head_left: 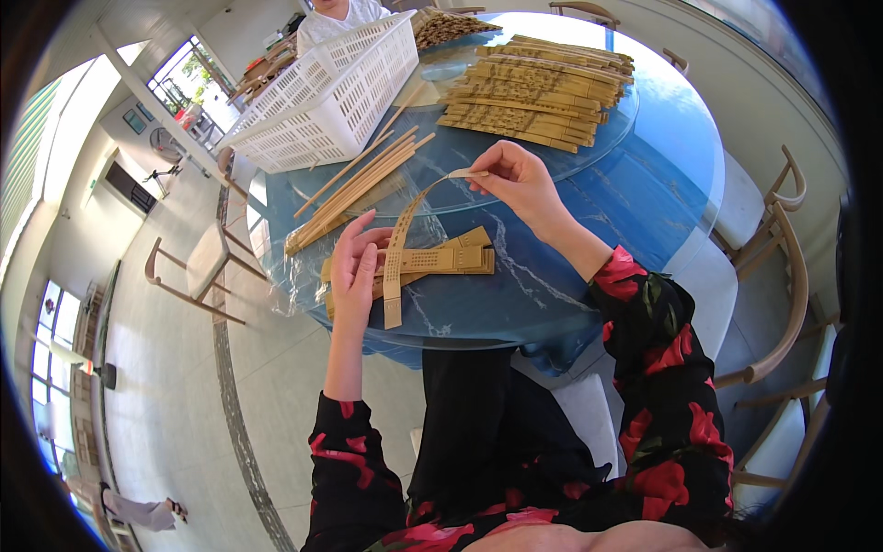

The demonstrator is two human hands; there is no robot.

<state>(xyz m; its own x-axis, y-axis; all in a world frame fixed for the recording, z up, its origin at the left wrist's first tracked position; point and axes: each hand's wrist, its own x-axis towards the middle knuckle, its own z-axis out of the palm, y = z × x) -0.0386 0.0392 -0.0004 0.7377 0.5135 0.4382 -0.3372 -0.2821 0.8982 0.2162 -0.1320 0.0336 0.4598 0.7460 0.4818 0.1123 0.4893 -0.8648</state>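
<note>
A long thin bamboo strip (pixel 401 247) with small holes bends between my two hands above the blue round table (pixel 644 193). My right hand (pixel 520 179) pinches its far end. My left hand (pixel 354 267) holds the strip near its lower part, and the near end hangs over the table edge. Just behind the strip lies a small stack of similar punched strips (pixel 446 259) on the table.
A white plastic basket (pixel 331 92) stands at the far left of the table, with long bamboo sticks (pixel 354 189) beside it. A big pile of punched strips (pixel 538 92) sits on the glass turntable. A person sits across the table. Wooden chairs (pixel 782 267) stand to the right.
</note>
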